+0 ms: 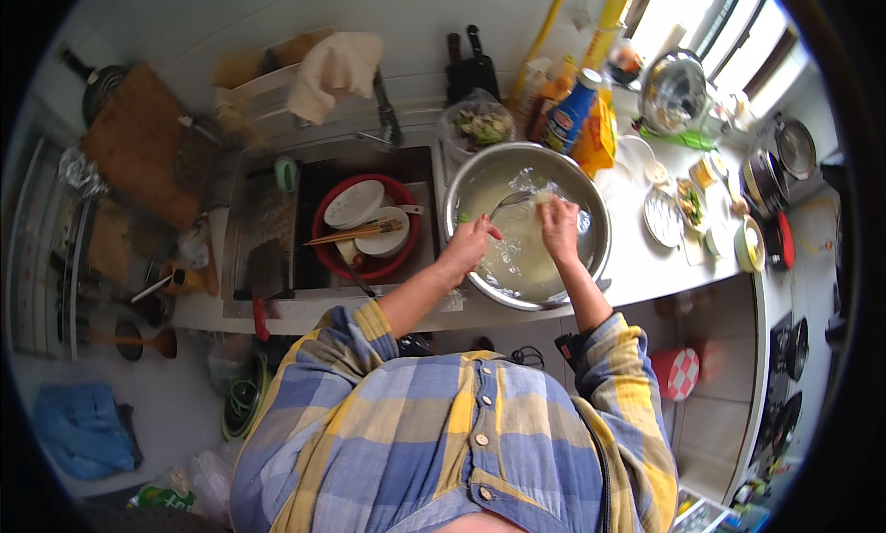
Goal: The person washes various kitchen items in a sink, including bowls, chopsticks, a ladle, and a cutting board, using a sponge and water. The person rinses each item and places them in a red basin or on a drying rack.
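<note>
A large stainless steel basin (604, 256) of cloudy water stands on the counter before me. My left hand (472, 246) is over the basin's left side, its fingers closed around the handle end of a metal spoon or ladle (513, 199), whose bowl points towards my other hand. My right hand (559, 225) is over the water at the right, fingertips pinched on a small pale thing (543, 198) that I cannot make out. Small green bits lie near the basin's left wall. Behind the basin sits a clear plastic bag of vegetable scraps (482, 126).
A sink at the left holds a red basin (318, 239) with white bowls and wooden chopsticks (354, 232). A cleaver (268, 270) lies at the sink's left. Behind the steel basin stand a blue bottle (573, 111) and a yellow packet (601, 135). Dishes of food line the right counter.
</note>
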{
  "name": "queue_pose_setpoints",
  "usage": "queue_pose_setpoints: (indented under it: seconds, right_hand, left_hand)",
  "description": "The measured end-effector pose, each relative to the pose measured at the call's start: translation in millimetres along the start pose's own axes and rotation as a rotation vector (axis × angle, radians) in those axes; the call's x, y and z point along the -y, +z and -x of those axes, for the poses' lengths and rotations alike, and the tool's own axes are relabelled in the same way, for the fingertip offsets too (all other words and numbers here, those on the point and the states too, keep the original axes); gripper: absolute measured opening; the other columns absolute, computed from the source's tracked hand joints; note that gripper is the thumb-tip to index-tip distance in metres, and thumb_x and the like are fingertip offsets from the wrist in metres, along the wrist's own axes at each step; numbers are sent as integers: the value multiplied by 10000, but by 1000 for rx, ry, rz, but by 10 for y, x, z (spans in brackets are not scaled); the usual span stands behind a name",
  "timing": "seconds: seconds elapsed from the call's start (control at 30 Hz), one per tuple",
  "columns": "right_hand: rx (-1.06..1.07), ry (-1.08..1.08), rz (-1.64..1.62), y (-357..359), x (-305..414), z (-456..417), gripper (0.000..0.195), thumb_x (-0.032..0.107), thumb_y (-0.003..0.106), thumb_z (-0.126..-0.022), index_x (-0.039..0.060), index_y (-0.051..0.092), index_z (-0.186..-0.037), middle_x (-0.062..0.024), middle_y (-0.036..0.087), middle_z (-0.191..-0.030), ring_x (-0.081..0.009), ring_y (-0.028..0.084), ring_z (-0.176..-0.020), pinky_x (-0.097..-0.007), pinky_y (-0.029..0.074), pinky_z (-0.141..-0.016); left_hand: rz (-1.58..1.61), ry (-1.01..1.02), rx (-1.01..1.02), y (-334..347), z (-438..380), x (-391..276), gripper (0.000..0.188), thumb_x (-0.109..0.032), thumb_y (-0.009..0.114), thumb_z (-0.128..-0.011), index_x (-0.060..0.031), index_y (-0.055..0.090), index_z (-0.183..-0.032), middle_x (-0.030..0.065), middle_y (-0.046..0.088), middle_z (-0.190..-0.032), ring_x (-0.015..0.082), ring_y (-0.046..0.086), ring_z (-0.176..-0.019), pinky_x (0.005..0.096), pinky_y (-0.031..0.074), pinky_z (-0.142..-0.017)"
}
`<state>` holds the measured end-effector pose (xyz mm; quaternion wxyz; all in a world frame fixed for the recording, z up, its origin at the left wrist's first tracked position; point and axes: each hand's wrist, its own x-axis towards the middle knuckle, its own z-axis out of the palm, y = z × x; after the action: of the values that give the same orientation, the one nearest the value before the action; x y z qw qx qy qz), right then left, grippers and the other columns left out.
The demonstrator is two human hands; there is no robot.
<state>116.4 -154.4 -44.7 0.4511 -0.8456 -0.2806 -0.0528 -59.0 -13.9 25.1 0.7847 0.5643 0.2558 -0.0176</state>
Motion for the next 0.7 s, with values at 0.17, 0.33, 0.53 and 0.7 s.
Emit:
queue_pose_setpoints:
  seconds: [0.17, 0.33, 0.53, 0.7]
  right_hand:
    - [338, -81, 331, -154, -396, 123, 230, 154, 653, -828, 44, 642, -1030, -179, 641, -875, -320, 611, -843, -414, 488, -797]
    - [178, 84, -381, -375, 426, 45, 236, 151, 651, -854, 57, 642, -1070, -157, 610, -933, -280, 634, -861, -367, 488, -804]
    - [105, -228, -81, -177, 824, 220, 252, 243, 625, -870, 58, 654, -1039, -170, 564, -1122, -349, 555, -1037, -437, 459, -872]
    - [72, -148, 6, -68, 593, -86, 290, 257, 532, -868, -17, 623, -887, -245, 623, -792, -420, 616, -744, -464, 481, -688]
  left_hand:
    - [-48, 19, 72, 4, -138, 156, 224, -242, 391, -1018, -76, 531, -964, -66, 336, -579, 32, 282, -434, 207, 258, -406]
    - [-86, -106, 92, 61, -150, 131, 220, -230, 370, -1020, -81, 518, -955, -59, 358, -587, 41, 266, -419, 223, 231, -394]
    - [-37, 47, 135, 258, -159, 87, 250, -229, 366, -1021, -82, 529, -902, -69, 336, -542, 40, 239, -402, 230, 197, -383]
    - [-199, 361, 226, 211, -118, 137, 255, -230, 408, -1018, -64, 547, -883, -90, 323, -504, 24, 255, -407, 214, 215, -393]
